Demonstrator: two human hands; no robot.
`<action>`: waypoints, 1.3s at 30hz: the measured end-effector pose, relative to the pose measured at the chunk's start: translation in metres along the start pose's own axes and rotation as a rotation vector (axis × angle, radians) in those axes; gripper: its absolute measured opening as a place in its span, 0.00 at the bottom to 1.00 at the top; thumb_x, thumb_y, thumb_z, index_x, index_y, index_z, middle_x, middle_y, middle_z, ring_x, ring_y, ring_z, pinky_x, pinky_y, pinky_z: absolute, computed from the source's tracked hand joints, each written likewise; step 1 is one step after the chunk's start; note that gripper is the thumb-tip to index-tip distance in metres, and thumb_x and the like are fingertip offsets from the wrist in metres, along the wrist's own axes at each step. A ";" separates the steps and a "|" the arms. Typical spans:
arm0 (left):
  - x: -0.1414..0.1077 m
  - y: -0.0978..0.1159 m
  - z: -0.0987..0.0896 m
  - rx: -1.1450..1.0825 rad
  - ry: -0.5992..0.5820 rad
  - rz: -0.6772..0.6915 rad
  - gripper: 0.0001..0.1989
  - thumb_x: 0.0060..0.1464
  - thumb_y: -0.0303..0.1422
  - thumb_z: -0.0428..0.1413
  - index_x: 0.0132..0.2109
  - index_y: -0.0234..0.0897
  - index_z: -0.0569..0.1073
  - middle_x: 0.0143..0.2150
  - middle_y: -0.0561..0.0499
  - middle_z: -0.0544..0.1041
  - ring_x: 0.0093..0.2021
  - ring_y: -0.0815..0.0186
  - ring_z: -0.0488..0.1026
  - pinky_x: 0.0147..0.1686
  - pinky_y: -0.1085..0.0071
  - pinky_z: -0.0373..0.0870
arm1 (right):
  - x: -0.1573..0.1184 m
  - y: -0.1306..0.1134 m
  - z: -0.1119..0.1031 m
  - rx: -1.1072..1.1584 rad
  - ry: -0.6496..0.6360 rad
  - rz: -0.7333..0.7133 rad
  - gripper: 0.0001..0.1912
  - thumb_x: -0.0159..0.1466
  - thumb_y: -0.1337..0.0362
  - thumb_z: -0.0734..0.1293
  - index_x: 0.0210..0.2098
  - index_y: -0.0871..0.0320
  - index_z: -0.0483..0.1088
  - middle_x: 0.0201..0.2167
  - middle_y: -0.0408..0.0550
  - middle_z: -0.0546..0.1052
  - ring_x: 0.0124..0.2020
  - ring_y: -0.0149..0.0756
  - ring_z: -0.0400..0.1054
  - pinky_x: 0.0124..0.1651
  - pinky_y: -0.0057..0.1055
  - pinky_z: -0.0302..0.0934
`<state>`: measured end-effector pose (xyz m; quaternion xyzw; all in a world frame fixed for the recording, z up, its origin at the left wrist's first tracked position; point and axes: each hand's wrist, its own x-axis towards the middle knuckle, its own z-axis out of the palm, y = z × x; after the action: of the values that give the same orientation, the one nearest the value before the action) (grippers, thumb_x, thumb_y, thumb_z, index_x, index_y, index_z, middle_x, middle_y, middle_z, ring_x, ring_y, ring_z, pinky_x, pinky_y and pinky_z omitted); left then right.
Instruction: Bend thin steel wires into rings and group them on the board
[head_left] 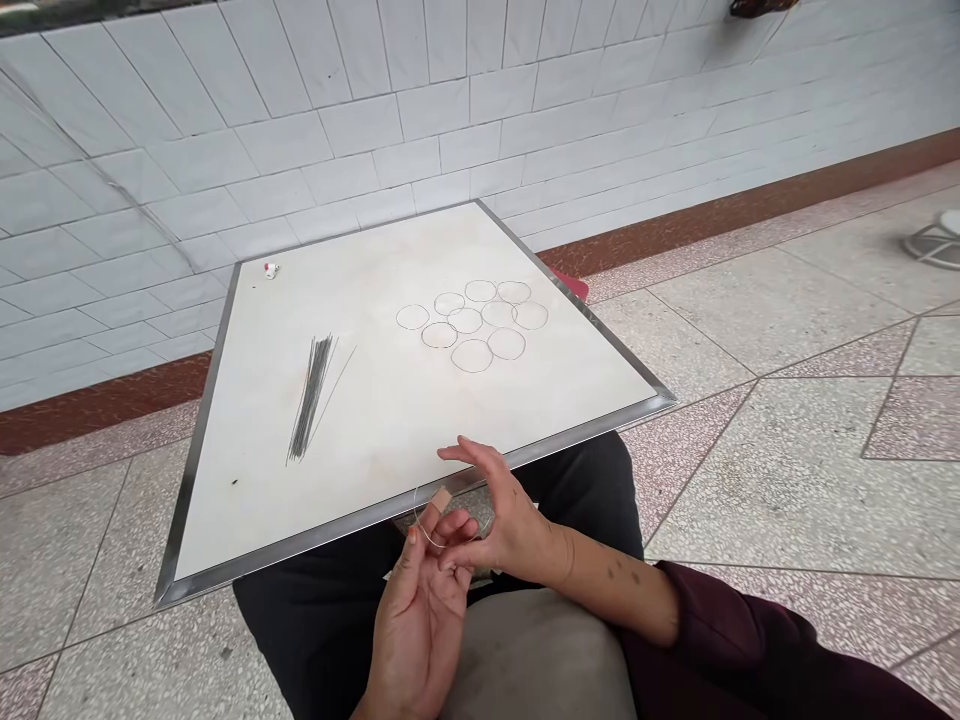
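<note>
A thin wire [426,534], bent into a curve, is between my two hands below the table's near edge. My left hand [424,610] is palm up with its fingers curled, and the wire passes between its thumb and fingers. A tan bandage [442,500] wraps one of its fingertips. My right hand [504,520] arches around the curve, thumb and fingers wide apart. Its thumb tip touches the left fingers; the wire's far end runs toward its palm and is hard to make out.
On the white metal-edged table [360,270] lie a bundle of straight wires [309,400], several wire rings [472,355] at the right, and a small white-and-red object [271,270]. A tiled wall [360,125] stands behind. A red item [571,286] shows past the right edge.
</note>
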<state>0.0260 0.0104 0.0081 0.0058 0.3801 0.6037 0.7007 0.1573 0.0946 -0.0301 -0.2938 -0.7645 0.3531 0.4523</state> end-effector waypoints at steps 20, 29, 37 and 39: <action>-0.002 0.018 -0.008 0.435 -0.058 0.177 0.11 0.58 0.40 0.61 0.36 0.37 0.81 0.28 0.50 0.75 0.35 0.63 0.72 0.40 0.67 0.70 | 0.011 -0.011 -0.023 0.199 -0.082 0.050 0.18 0.74 0.52 0.57 0.56 0.53 0.68 0.45 0.51 0.76 0.46 0.38 0.73 0.50 0.38 0.69; 0.002 0.033 -0.005 0.640 -0.023 0.144 0.17 0.54 0.44 0.63 0.26 0.36 0.78 0.25 0.49 0.74 0.30 0.64 0.70 0.23 0.74 0.63 | 0.021 -0.004 -0.022 0.147 -0.156 0.026 0.13 0.72 0.58 0.61 0.47 0.54 0.76 0.33 0.45 0.77 0.29 0.29 0.71 0.36 0.28 0.70; 0.006 0.038 0.000 0.733 -0.036 0.147 0.16 0.55 0.46 0.61 0.34 0.37 0.81 0.24 0.50 0.73 0.28 0.64 0.69 0.24 0.72 0.64 | 0.029 -0.003 -0.021 0.165 -0.228 0.092 0.13 0.69 0.54 0.65 0.39 0.56 0.76 0.32 0.45 0.75 0.30 0.30 0.70 0.33 0.26 0.67; 0.007 0.038 0.001 0.748 -0.041 0.136 0.16 0.55 0.46 0.61 0.33 0.37 0.81 0.24 0.50 0.73 0.28 0.64 0.69 0.24 0.72 0.65 | 0.029 -0.001 -0.020 0.169 -0.212 0.079 0.12 0.69 0.54 0.66 0.38 0.55 0.77 0.33 0.46 0.74 0.33 0.31 0.70 0.35 0.27 0.68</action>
<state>-0.0058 0.0269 0.0233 0.2983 0.5589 0.4682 0.6160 0.1627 0.1211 -0.0084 -0.2458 -0.7635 0.4627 0.3776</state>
